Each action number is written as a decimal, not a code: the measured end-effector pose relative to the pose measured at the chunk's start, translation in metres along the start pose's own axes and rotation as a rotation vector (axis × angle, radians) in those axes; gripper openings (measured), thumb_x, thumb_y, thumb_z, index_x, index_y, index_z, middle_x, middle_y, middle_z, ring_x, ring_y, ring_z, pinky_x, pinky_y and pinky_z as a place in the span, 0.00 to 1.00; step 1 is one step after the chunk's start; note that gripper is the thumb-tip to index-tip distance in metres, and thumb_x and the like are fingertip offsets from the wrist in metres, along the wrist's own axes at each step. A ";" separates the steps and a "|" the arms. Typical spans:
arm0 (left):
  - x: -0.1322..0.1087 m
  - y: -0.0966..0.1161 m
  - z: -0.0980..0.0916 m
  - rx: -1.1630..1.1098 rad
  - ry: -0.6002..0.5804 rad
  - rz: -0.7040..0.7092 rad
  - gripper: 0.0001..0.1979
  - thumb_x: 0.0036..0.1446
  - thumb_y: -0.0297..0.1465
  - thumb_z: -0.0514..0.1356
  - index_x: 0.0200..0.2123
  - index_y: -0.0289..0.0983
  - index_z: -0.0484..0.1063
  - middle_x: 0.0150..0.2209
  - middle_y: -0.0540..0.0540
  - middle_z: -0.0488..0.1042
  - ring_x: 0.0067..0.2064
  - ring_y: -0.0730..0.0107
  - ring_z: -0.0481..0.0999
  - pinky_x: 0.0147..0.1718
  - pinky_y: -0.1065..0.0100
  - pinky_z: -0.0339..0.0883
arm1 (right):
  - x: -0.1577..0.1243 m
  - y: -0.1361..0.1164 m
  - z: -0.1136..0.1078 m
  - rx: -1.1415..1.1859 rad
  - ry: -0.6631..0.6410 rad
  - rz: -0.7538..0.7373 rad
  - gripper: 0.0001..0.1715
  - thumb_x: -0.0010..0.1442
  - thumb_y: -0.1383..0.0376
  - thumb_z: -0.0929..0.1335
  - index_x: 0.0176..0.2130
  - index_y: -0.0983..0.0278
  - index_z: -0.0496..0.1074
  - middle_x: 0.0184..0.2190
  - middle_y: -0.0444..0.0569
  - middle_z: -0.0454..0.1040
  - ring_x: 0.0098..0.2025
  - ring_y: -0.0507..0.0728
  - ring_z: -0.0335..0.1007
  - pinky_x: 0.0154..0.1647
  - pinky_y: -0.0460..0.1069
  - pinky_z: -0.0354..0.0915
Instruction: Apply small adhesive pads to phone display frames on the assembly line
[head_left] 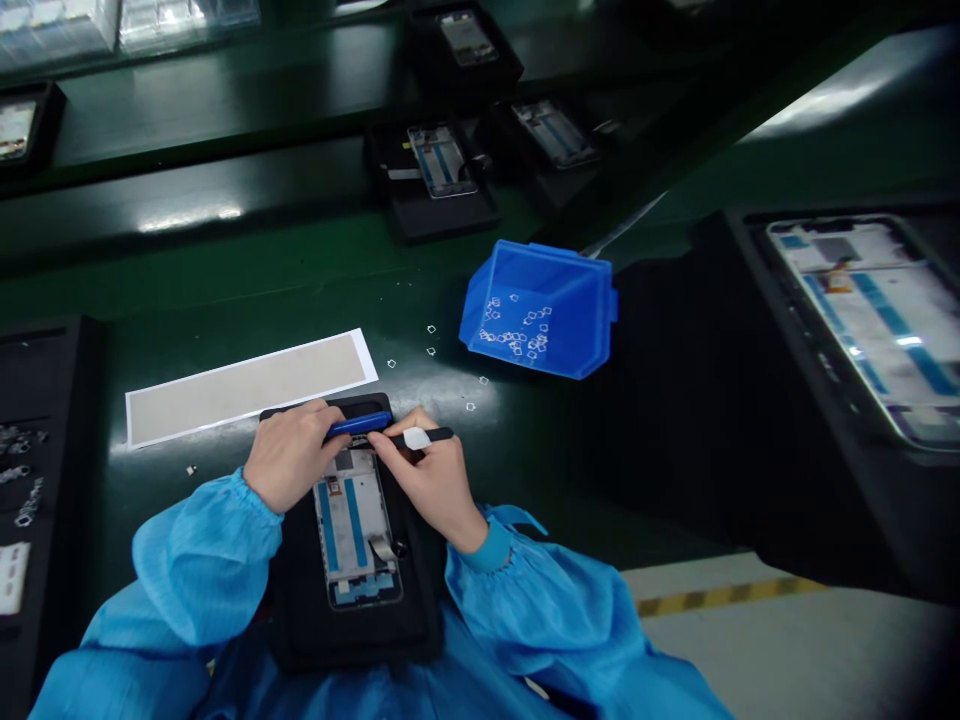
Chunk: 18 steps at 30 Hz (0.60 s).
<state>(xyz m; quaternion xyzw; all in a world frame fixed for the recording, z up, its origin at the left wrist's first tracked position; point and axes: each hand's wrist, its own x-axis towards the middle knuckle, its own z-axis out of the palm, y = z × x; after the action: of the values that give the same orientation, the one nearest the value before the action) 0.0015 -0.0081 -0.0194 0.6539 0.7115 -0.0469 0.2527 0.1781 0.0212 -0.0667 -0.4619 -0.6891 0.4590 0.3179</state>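
Observation:
A phone frame with two blue strips lies face up in a black foam tray close to my body. My left hand is closed on a blue pen-shaped tool, held across the frame's top end. Pinched in my right hand is a dark, slim tool with a white wrap, which looks like tweezers. Its tip points at the top end of the frame, near the blue tool. What lies right under the tips is too small to make out.
A blue bin holding several tiny outline-shaped pieces stands ahead on the right. Similar pieces lie loose beside a beige sheet. Black trays with phone frames sit farther back and at right. A parts tray is at left.

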 end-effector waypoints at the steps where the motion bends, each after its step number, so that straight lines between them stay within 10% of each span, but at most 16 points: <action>1: 0.000 0.000 0.001 -0.004 0.002 0.001 0.09 0.64 0.36 0.56 0.42 0.41 0.74 0.39 0.46 0.76 0.42 0.60 0.78 0.34 0.66 0.65 | 0.000 -0.001 0.000 -0.009 0.000 -0.006 0.14 0.61 0.56 0.68 0.28 0.60 0.68 0.21 0.42 0.68 0.22 0.53 0.63 0.25 0.48 0.58; 8: 0.002 -0.001 0.001 -0.027 0.050 0.016 0.08 0.64 0.35 0.56 0.41 0.41 0.75 0.40 0.46 0.78 0.44 0.60 0.78 0.38 0.66 0.68 | -0.001 0.004 0.004 0.011 0.034 -0.059 0.12 0.59 0.57 0.69 0.28 0.61 0.69 0.22 0.43 0.69 0.23 0.54 0.65 0.25 0.48 0.60; 12: -0.036 -0.015 0.010 -0.132 0.251 -0.035 0.14 0.65 0.39 0.53 0.49 0.45 0.73 0.49 0.46 0.77 0.49 0.59 0.78 0.44 0.65 0.71 | 0.002 0.013 0.005 0.210 0.185 -0.044 0.15 0.59 0.56 0.70 0.27 0.61 0.67 0.23 0.43 0.69 0.26 0.55 0.67 0.29 0.49 0.64; 18: -0.112 -0.052 0.092 -0.267 0.266 -0.487 0.24 0.58 0.45 0.53 0.57 0.51 0.72 0.51 0.44 0.77 0.41 0.49 0.82 0.36 0.56 0.77 | 0.001 0.015 0.022 0.383 0.329 -0.081 0.19 0.63 0.50 0.67 0.29 0.60 0.66 0.25 0.42 0.68 0.29 0.55 0.71 0.36 0.50 0.69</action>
<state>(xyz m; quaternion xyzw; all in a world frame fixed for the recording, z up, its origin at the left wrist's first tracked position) -0.0185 -0.1530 -0.0655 0.4256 0.8741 0.0740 0.2222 0.1643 0.0173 -0.0890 -0.4335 -0.5468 0.4866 0.5256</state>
